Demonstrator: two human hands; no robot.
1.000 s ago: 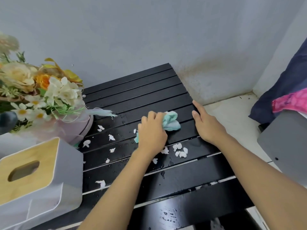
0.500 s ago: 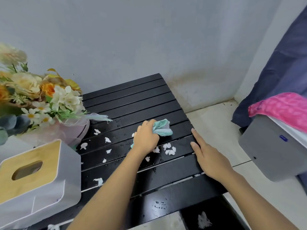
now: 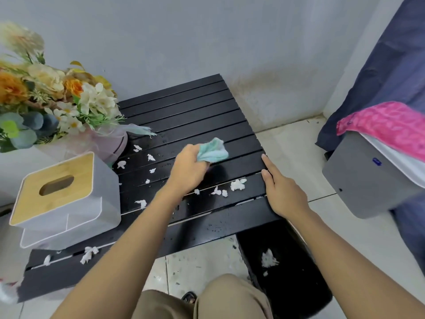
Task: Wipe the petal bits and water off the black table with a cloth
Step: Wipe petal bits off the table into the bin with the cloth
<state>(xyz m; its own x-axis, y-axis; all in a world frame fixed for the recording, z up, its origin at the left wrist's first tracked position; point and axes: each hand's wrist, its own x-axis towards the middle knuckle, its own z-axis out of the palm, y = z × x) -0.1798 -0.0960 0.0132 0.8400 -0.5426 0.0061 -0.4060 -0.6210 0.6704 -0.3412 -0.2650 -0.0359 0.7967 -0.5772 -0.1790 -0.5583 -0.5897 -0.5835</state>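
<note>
1. Cloth [image 3: 212, 151]: small, soft, bunched into a ball, near the middle of the black counter [image 3: 184, 116]. Light and floppy, probably a bit wet, so easy to squash flat for wiping.
2. Left hand [image 3: 189, 169]: fingers curled tight round the near part of the cloth, the far part poking out.
3. Right hand [image 3: 284, 194]: flat on the right edge of the counter, fingers straight and close together, holding nothing.
4. Petal bits [image 3: 238, 184]: tiny, white, thin, likely wet and sticky. Some just near the cloth, more to the left by the flowers [image 3: 69, 100] and the tissue box [image 3: 64, 194].
5. Best grip: whole cloth under the palm, pressed down. Gaps between the slats could swallow bits.
6. Water drops: small, shiny, spread on the slats.
</note>
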